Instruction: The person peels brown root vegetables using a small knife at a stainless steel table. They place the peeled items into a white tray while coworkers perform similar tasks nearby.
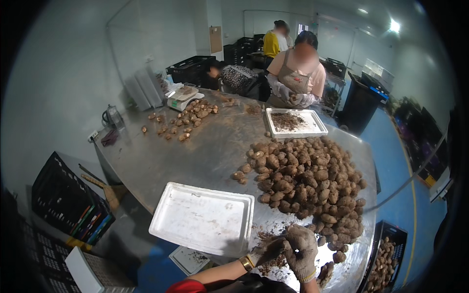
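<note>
Both my hands wear soiled knit work gloves and meet at the near edge of a metal table (146, 161). My left hand (269, 249) is bent inward, its fingertips at those of my right hand (302, 249). Whatever lies between the fingers is too hidden to make out. Brown peelings (273, 262) lie below them on the metal. Just beyond and to the right spreads a large heap of brown taro-like tubers (311, 175). A white foam tray (205, 218) with a few dirt marks stands left of my hands.
Across the table a co-worker (296, 73) in gloves holds a tuber behind a foam tray of peelings (318, 126). A scale (183, 97) and smaller tubers (188, 121) are at the far left. A black crate of tubers (397, 234) stands at right, stacked crates (66, 197) at left.
</note>
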{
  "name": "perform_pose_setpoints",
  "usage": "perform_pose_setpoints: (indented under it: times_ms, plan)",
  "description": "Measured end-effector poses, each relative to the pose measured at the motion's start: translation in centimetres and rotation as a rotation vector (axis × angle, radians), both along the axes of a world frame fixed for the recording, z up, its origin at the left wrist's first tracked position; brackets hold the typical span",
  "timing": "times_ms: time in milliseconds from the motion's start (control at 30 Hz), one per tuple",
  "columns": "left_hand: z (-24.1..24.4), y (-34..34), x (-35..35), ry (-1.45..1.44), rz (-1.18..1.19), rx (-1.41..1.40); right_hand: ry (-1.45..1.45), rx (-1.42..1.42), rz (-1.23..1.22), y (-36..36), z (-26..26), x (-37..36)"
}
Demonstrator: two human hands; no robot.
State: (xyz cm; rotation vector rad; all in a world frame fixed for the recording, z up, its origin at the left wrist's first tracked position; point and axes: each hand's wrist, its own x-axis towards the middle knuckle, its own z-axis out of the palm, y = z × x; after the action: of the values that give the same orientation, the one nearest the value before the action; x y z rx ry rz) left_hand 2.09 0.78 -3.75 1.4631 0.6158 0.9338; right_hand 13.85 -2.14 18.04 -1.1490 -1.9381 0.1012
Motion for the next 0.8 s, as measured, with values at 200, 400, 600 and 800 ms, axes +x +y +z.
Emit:
perform_pose_setpoints:
  times_ms: [200,400,600,800]
  plan:
    - [2.9,0.8,-0.3,0.087,-0.166,-0.206,0.137,-0.089,-0.144,-0.7,0.3,0.6]
    - [-2.4,1.7,-1.0,0.114,-0.162,-0.081,0.146,-0.083,-0.096,-0.5,0.0,0.3]
    - [0.5,0.2,-1.3,-0.270,-0.237,-0.049,0.276,-0.145,-0.153,-0.9,0.8,0.2]
    - [8.0,-0.5,-1.0,0.221,0.041,-0.015,0.133,-0.095,-0.110,-0.7,-0.3,1.3]
